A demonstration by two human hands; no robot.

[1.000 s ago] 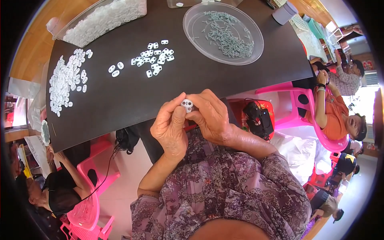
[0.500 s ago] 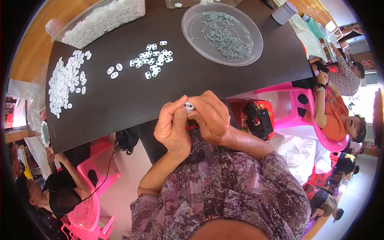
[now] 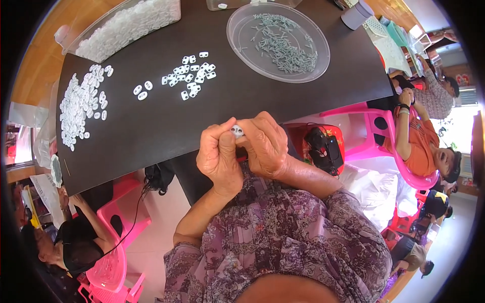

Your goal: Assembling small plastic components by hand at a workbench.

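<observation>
A dark brown, flat-topped table (image 3: 151, 126) fills the upper middle of the frame. A bright pink plastic chair (image 3: 106, 270) stands at the lower left. At the upper left is a long, clear plastic box (image 3: 96, 29), full of white bits. Right of the top middle sits a round, clear plastic tray (image 3: 245, 63). A heap of small white oval pieces (image 3: 83, 103) is spread out at the left, below the box.

In the middle of the frame, just over the table's near edge, the left hand (image 3: 217, 156) and the right hand (image 3: 266, 149) come together. Both are curled, and their thumbs and fingers pinch one small white piece with dark holes (image 3: 237, 131). The fingers hide part of it.

A grey round cup (image 3: 356, 15) stands at the upper right. Near the top middle lie many little white squarish pieces (image 3: 189, 78), with three white ovals (image 3: 142, 95) to their left. Smallest are the thin grey-green sticks (image 3: 288, 50), lying loose in the tray.
</observation>
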